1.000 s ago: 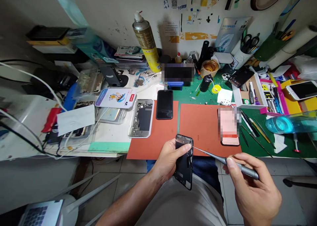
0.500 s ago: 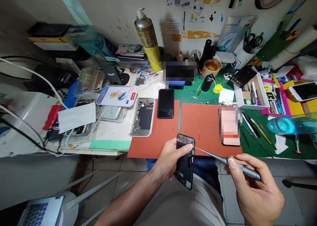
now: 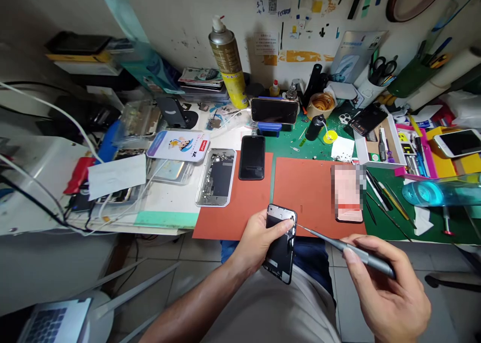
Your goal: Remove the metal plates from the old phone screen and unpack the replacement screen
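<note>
My left hand [image 3: 259,240] is closed around a phone screen assembly [image 3: 278,255], its inner metal-backed side facing up. The thumb presses near the top right corner of the part. In my right hand [image 3: 387,283] is a slim grey screwdriver [image 3: 361,255], gripped between thumb and fingers. Its thin tip points left and meets the edge of the screen assembly just beside my left thumb; whether it sits on a screw is too small to tell. Both hands are over my lap, at the table's front edge.
Beyond my hands lie orange mats [image 3: 300,197], a black phone [image 3: 251,157], a lit phone [image 3: 347,195] and a white tray with an opened phone housing [image 3: 216,177]. Tweezers and thin tools [image 3: 391,202] lie right, near a blue bottle [image 3: 439,191]. A spray can [image 3: 229,64] stands behind.
The screen assembly has tilted slightly and catches more light. The screwdriver tip stays at its edge, and both hands have barely moved. The camera view has shifted a little.
</note>
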